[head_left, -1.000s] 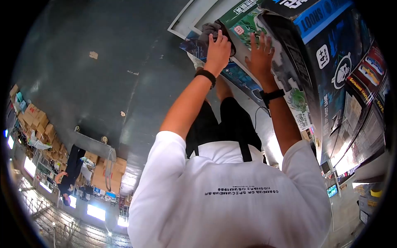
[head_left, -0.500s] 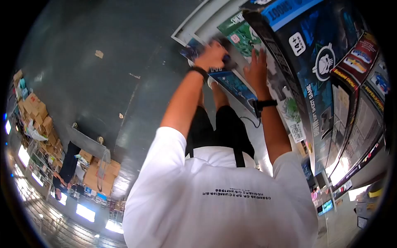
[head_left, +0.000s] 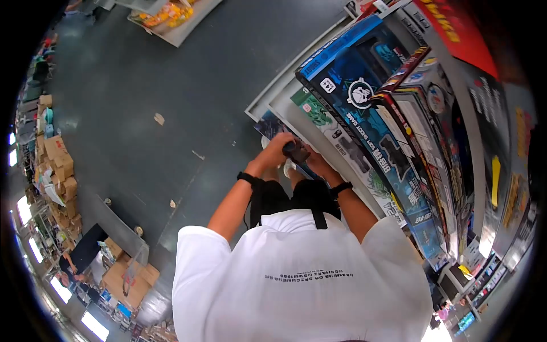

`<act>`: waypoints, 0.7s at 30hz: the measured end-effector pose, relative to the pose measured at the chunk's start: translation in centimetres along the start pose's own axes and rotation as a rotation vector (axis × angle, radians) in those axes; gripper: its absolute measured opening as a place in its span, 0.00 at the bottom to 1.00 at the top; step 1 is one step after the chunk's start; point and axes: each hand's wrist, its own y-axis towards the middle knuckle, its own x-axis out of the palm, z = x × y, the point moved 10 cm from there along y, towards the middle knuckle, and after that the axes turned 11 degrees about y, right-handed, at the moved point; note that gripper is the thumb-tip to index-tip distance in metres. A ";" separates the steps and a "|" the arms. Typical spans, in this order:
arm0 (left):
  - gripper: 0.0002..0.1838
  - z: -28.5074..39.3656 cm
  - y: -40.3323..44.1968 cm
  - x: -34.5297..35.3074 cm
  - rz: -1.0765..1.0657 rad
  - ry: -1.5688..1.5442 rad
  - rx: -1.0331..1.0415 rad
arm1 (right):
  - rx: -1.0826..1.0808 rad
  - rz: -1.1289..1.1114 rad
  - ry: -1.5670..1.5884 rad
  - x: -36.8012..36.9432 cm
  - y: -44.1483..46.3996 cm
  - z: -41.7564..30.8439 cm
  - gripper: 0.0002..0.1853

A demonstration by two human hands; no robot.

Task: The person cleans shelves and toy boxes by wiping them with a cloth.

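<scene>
A small dark object point(head_left: 296, 153), rounded at its near end, sits between my hands in front of my knees. My left hand point(head_left: 276, 149) is closed around its left side. My right hand point(head_left: 318, 163) meets it from the right, with its fingers partly hidden behind the object, so its grip is hard to make out. Just beyond my hands, a dark blue printed box point(head_left: 272, 124) lies low by the white shelf edge point(head_left: 296, 65). To the right stand a green-and-white boxed toy gun set point(head_left: 342, 139) and a large blue "soft shoot game" box point(head_left: 364, 97).
More boxed toys point(head_left: 424, 137) fill the shelf on my right. A low platform with orange-yellow packages point(head_left: 168, 14) stands at the far top. Cardboard boxes point(head_left: 134, 282) and a person point(head_left: 71, 265) are at left. Scraps of paper point(head_left: 159, 119) lie on the dark floor.
My left hand has come down and back towards me with the dark object. My right hand, raised with fingers extended before, has dropped beside it. The view has shifted, showing more shelf.
</scene>
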 end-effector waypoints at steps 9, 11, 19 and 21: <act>0.21 12.2 1.9 -20.7 0.453 -0.427 -0.146 | -0.327 0.079 0.402 -9.8 -0.7 -28.1 0.29; 0.19 13.9 2.7 -22.7 0.536 -0.575 -0.098 | -0.239 0.093 0.430 -12.5 -2.2 -31.4 0.30; 0.18 20.0 12.9 -26.5 0.538 -0.124 0.052 | -0.033 0.438 -0.519 -18.5 -4.5 -27.1 0.33; 0.21 18.9 15.5 -25.2 0.535 -0.039 0.066 | -0.050 0.476 -0.568 -18.4 -4.4 -26.2 0.34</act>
